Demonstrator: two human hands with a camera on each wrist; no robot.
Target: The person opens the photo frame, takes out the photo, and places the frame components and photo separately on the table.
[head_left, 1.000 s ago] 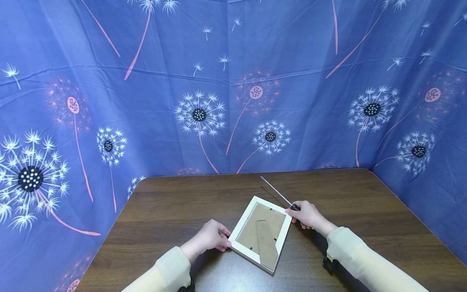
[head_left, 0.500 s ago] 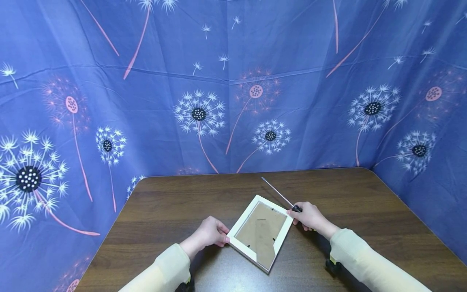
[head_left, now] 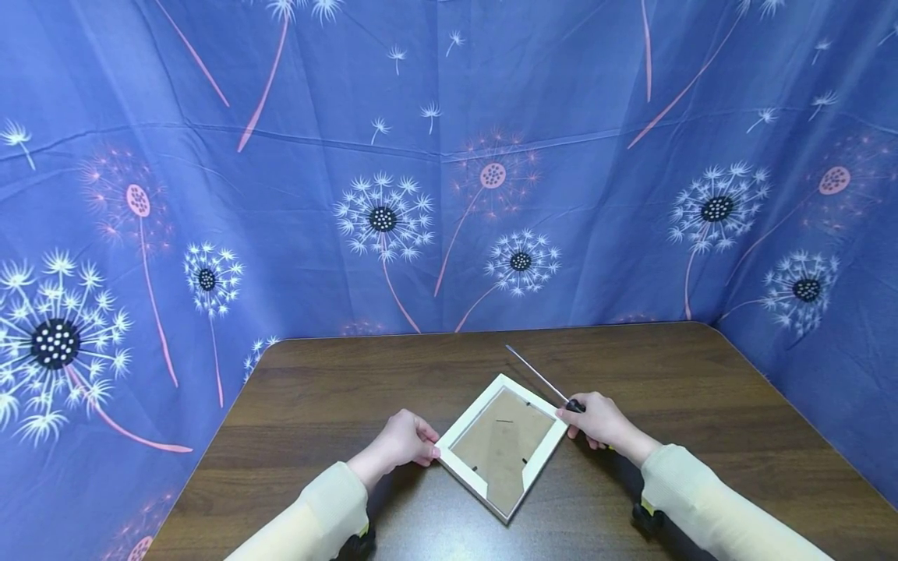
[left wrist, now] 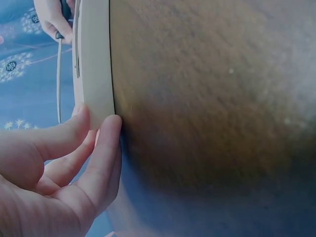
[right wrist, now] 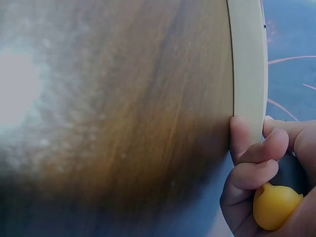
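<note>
While the picture frame (head_left: pixel 502 449) was held with its brown backing turned up, in the lower middle of the head view, its left corner was pinched between thumb and fingers of the left hand (head_left: pixel 400 442) and its right corner by those of the right hand (head_left: pixel 596 419); opposite corners were presumably gripped for balance. The screwdriver (head_left: pixel 540 376) was also held on the right, its yellow-and-black handle (right wrist: pixel 281 200) wrapped by curled lower fingers, probably so that the rim could be pinched too. Whether the frame was supported by the counter (head_left: pixel 337 382) could not be told.
</note>
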